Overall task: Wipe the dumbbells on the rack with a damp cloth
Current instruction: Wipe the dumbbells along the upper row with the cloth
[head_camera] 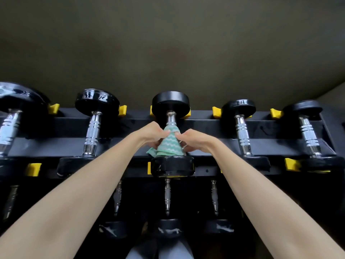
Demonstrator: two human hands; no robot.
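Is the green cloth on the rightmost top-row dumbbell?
No, the green cloth wraps the handle of the middle dumbbell, pinched by the left hand and right hand.

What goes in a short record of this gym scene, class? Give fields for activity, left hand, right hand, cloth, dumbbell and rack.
activity: wiping the handle of a dumbbell with a cloth
left hand: grips the cloth from the left
right hand: grips the cloth from the right
cloth: green with pale wavy stripes, wrapped around the handle
dumbbell: middle of five on the upper row, black heads, chrome handle
rack: black, with yellow cradles; more dumbbells on a lower row
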